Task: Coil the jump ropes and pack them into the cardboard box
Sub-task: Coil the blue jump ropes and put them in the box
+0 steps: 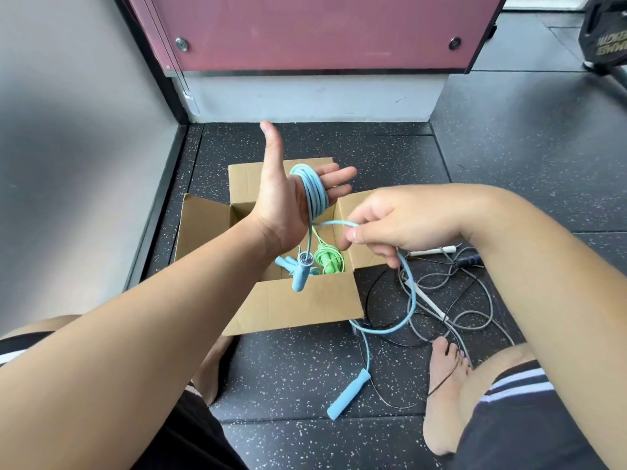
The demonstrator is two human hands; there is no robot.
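The blue jump rope [315, 193] coils around the straight-fingered left hand [283, 205]; the right hand [403, 225] pinches its free length alongside.

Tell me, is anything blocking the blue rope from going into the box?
Nothing visible does. The cardboard box sits open below the blue rope wound round the left hand. A coiled green rope already lies inside. The right hand pinches the loose end.

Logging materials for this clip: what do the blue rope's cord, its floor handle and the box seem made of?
Blue cord: likely braided fabric or matte plastic; no gloss. Floor handle: seemingly foam or soft rubber, dull. Cardboard box: plain brown cardboard, creased flaps.
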